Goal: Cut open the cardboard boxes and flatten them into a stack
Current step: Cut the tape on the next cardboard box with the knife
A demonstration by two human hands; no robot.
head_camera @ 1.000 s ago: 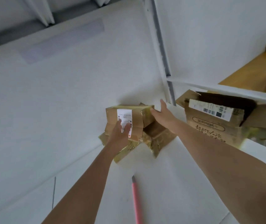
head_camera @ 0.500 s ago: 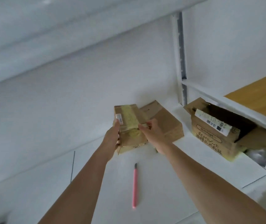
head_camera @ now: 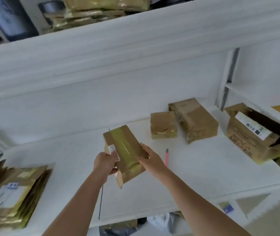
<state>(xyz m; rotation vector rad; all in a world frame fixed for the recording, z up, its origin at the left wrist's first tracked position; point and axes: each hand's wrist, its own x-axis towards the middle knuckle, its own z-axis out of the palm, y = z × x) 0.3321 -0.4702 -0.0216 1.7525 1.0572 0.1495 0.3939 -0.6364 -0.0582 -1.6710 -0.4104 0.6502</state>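
White tabletop [head_camera: 204, 167] bears the work. Taped cardboard box [head_camera: 125, 150] is held above it, tilted: left hand [head_camera: 105, 163] grips its labelled side, right hand [head_camera: 151, 159] lies flat-fingered against the opposite side. Pink cutter [head_camera: 166, 156] lies just beyond the right hand; flattened stack [head_camera: 15, 193] sits far left of the left hand.

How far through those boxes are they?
Done: a stack of flattened brown cardboard at left. In hand: both hands, left and right, hold a sealed taped brown box. Left: two sealed boxes, an opened box; pink cutter untouched.

white table [head_camera: 204, 169], dark bin [head_camera: 10, 19]
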